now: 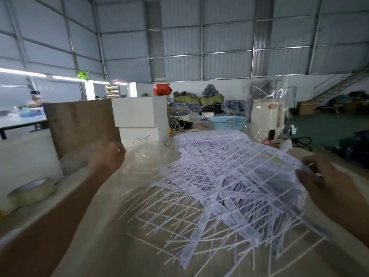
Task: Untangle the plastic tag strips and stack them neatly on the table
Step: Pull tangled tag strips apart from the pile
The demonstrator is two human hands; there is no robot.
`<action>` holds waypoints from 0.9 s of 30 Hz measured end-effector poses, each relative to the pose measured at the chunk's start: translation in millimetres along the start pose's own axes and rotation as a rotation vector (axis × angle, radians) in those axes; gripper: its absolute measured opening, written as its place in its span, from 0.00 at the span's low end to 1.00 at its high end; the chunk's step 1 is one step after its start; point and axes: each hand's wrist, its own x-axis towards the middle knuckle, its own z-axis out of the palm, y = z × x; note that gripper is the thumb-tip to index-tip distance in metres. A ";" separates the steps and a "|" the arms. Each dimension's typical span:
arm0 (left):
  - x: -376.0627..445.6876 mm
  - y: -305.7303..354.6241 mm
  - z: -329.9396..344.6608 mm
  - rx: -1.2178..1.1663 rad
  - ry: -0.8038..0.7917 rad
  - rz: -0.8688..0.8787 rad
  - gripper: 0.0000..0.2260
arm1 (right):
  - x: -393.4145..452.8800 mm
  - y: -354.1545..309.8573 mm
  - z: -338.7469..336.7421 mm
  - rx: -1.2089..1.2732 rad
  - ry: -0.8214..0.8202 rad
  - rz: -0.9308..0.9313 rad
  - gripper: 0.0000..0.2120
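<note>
A tangled heap of white plastic tag strips [229, 182] lies on the table [103, 246], right of centre; the right hand [327, 182] pinches the heap's right edge; the left hand [108, 156] is raised over clear plastic wrap [147, 158], fingers curled, its grasp blurred and undeterminable; a tape roll [32, 191] sits far left.

Corrugated metal walls [225, 37], green floor [327, 124], metal staircase [339, 86] far right, strip lights [22, 72] left.

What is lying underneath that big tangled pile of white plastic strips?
Under the tangled tag strips a clear plastic sheet covers the table. Gaps show tan surface; whatever lies beneath the dense middle is hidden. The right hand holds the pile's far edge.
</note>
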 end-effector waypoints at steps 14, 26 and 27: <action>-110.8 76.9 -9.3 -0.643 -0.134 0.557 0.16 | 24.7 -47.6 -53.8 1.016 0.115 0.064 0.08; -139.2 186.4 -54.6 -1.836 -1.016 0.105 0.24 | 91.5 -111.9 -110.6 0.767 -0.336 -0.249 0.21; -137.3 190.1 -58.8 -1.875 -0.916 0.096 0.25 | 94.1 -112.5 -119.2 0.712 -0.317 -0.262 0.23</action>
